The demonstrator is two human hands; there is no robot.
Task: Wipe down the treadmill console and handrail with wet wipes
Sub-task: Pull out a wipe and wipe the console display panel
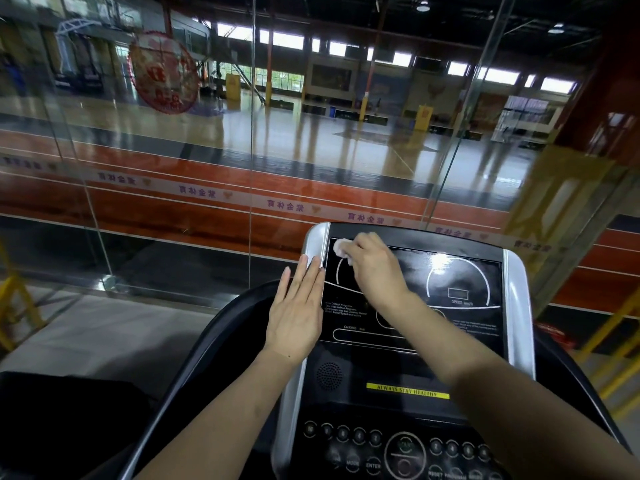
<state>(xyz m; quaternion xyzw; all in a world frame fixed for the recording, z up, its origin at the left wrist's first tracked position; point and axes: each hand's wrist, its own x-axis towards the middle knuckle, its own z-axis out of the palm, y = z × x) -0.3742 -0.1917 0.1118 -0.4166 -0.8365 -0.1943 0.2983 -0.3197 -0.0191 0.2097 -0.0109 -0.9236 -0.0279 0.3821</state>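
Note:
The treadmill console (460,278) is a black display panel with silver side trims, standing in front of me at lower right. My right hand (375,268) is shut on a crumpled white wet wipe (341,248) and presses it against the panel's upper left corner. My left hand (298,310) lies flat with fingers straight against the console's left silver trim (313,244). The dark curved handrail (221,327) sweeps down to the left below my left hand. A keypad with round buttons (405,448) sits at the console's bottom.
A glass wall (173,202) stands just beyond the console, with a sports hall behind it. Yellow railings (14,306) stand at far left and at far right (609,344). A dark machine part (69,410) fills the lower left.

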